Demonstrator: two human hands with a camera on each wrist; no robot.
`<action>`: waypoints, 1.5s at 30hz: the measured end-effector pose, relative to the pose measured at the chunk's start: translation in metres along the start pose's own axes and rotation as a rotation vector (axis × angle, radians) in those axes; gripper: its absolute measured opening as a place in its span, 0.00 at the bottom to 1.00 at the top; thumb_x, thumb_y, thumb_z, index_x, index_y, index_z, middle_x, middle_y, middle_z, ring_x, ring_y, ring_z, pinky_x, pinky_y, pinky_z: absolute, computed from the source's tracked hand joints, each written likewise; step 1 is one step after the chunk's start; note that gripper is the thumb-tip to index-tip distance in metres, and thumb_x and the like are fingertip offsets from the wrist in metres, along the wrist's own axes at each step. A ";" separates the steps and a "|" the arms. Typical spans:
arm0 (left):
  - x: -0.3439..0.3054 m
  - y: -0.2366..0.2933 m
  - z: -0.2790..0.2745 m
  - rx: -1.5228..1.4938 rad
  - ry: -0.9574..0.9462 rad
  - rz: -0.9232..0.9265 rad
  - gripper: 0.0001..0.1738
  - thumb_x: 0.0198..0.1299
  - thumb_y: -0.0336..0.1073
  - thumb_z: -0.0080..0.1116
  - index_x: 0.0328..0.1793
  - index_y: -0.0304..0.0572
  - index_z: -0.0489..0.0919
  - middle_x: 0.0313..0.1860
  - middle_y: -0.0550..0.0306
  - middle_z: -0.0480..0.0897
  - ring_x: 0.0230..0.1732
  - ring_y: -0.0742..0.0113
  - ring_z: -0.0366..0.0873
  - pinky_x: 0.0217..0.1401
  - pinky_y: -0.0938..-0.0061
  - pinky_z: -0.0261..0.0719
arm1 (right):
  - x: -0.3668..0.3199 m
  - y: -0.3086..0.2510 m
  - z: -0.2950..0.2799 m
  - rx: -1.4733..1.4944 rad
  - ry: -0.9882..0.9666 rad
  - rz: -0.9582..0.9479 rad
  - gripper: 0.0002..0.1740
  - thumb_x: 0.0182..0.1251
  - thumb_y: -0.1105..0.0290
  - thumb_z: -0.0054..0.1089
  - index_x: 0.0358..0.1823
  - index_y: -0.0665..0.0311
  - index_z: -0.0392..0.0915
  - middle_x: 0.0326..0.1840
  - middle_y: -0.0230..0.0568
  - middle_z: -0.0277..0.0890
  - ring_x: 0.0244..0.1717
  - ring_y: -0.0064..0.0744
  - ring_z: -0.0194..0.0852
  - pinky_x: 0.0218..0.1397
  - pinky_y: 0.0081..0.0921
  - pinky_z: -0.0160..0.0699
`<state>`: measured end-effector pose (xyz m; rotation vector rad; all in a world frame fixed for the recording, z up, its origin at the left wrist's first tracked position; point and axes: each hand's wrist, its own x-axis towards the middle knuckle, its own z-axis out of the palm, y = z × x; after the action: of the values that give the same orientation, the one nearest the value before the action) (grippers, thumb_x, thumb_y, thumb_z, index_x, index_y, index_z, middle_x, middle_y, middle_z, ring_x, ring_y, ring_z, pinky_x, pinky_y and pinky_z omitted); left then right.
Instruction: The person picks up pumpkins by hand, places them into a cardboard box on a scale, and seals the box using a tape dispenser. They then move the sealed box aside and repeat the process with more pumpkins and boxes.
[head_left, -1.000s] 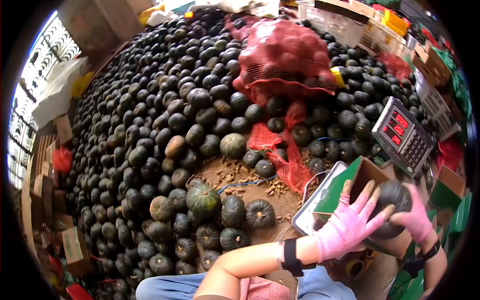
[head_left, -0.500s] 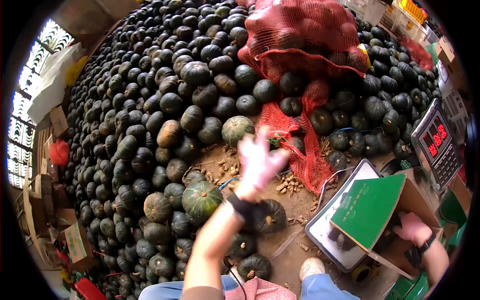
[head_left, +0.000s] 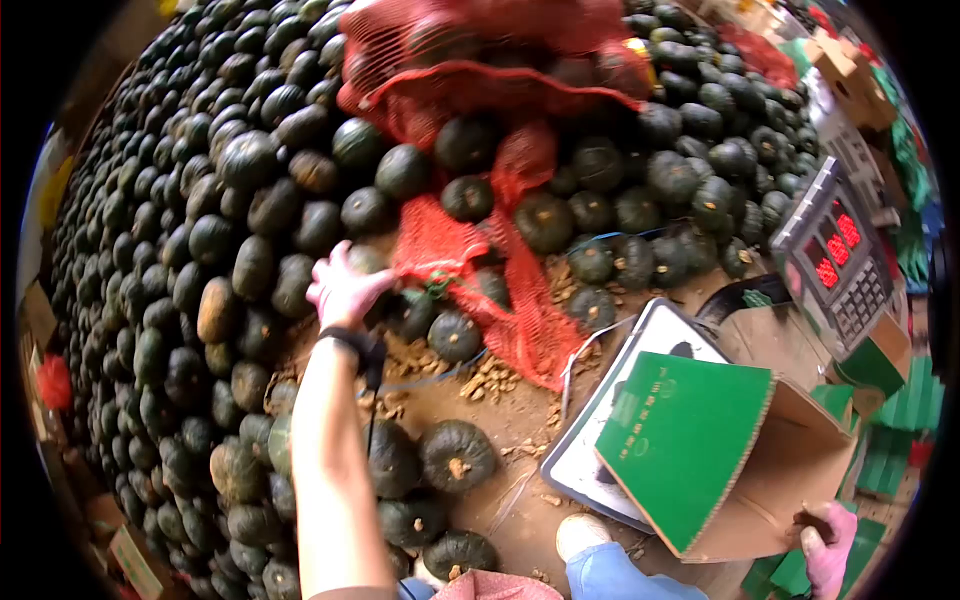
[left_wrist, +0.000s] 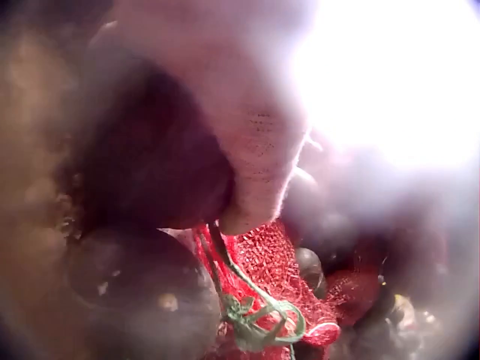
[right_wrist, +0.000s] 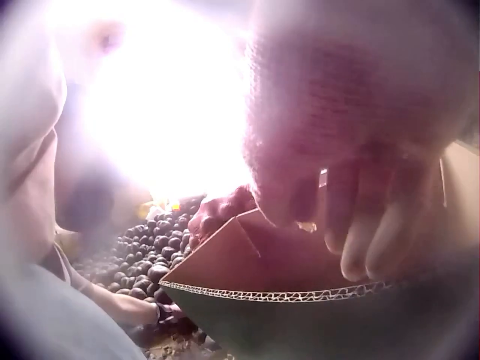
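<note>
In the head view my left hand is on a pale green squash at the pile's edge, its fingers spread. The left wrist view shows the thumb bent along a dark, shadowed squash; the other fingertips are hidden. Beside it lies red netting with a green tie. At lower right, my right hand grips the edge of an open green and brown cardboard box. In the right wrist view that hand's fingers bend down over the cardboard.
A scale platform lies partly under the box, its red-lit display standing behind. Dark squashes lie on the ground near my shoe. A full red net sack sits at the back, and a large pile fills the left.
Both hands were around a dark squash at the box. My left hand has since let go and reached left to the pale squash; my right hand has moved from inside the box to its edge.
</note>
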<state>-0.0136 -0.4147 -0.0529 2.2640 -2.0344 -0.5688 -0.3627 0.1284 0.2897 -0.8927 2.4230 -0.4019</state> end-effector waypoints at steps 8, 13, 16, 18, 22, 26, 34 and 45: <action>-0.085 -0.069 -0.016 -1.864 -0.701 -0.089 0.32 0.68 0.56 0.57 0.71 0.44 0.75 0.63 0.54 0.81 0.61 0.53 0.81 0.62 0.56 0.84 | -0.012 -0.014 0.008 0.488 0.323 -0.168 0.17 0.59 0.76 0.63 0.51 0.69 0.81 0.39 0.46 0.84 0.40 0.35 0.86 0.44 0.30 0.85; -0.285 0.036 -0.102 -1.776 -0.208 0.392 0.36 0.68 0.52 0.54 0.77 0.40 0.70 0.72 0.46 0.75 0.70 0.50 0.74 0.74 0.55 0.72 | 0.034 -0.102 0.016 0.945 -0.656 -0.115 0.44 0.72 0.73 0.63 0.83 0.64 0.47 0.61 0.56 0.77 0.59 0.46 0.83 0.64 0.43 0.84; -0.372 0.102 -0.140 -1.660 -0.117 0.523 0.36 0.68 0.48 0.56 0.78 0.38 0.67 0.74 0.43 0.72 0.73 0.49 0.71 0.77 0.57 0.69 | 0.041 -0.141 0.032 1.050 -0.830 -0.176 0.48 0.70 0.68 0.69 0.83 0.66 0.45 0.65 0.56 0.73 0.63 0.43 0.79 0.67 0.41 0.80; -0.419 0.130 -0.156 -1.359 -0.072 0.891 0.38 0.67 0.40 0.60 0.80 0.35 0.64 0.77 0.39 0.68 0.78 0.47 0.66 0.80 0.59 0.64 | 0.022 -0.126 0.020 0.963 -0.486 -0.397 0.37 0.73 0.54 0.61 0.73 0.73 0.64 0.61 0.53 0.79 0.61 0.43 0.81 0.68 0.40 0.80; -0.475 0.141 -0.149 -1.332 -0.051 1.021 0.39 0.66 0.34 0.64 0.81 0.31 0.63 0.78 0.35 0.68 0.79 0.44 0.65 0.82 0.61 0.63 | 0.029 -0.048 -0.007 1.271 -0.432 -0.315 0.28 0.69 0.66 0.59 0.68 0.69 0.73 0.67 0.48 0.78 0.66 0.42 0.79 0.73 0.42 0.77; -0.481 0.066 -0.086 -1.127 -0.545 0.907 0.31 0.71 0.43 0.63 0.76 0.40 0.72 0.66 0.43 0.81 0.67 0.50 0.79 0.72 0.61 0.75 | 0.068 -0.006 -0.018 1.068 -0.348 -0.085 0.25 0.68 0.67 0.62 0.65 0.65 0.75 0.63 0.39 0.78 0.66 0.38 0.78 0.73 0.39 0.76; -0.436 -0.084 -0.001 -0.097 -0.117 -0.135 0.49 0.45 0.59 0.78 0.69 0.46 0.69 0.61 0.40 0.73 0.64 0.39 0.70 0.65 0.48 0.76 | 0.143 -0.010 0.074 0.672 -0.710 0.134 0.30 0.74 0.63 0.61 0.72 0.61 0.64 0.61 0.41 0.77 0.50 0.39 0.85 0.52 0.46 0.91; -0.383 -0.148 0.048 -0.273 0.105 -0.210 0.54 0.28 0.58 0.88 0.62 0.37 0.79 0.56 0.40 0.84 0.57 0.45 0.82 0.62 0.55 0.80 | -0.022 -0.042 0.013 0.223 0.110 -0.640 0.26 0.56 0.73 0.66 0.60 0.67 0.81 0.38 0.46 0.87 0.36 0.34 0.87 0.44 0.31 0.86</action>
<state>0.0865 -0.0136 -0.0469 2.2991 -1.5743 -0.6780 -0.3193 0.1107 0.3055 -1.5624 2.0752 -0.9498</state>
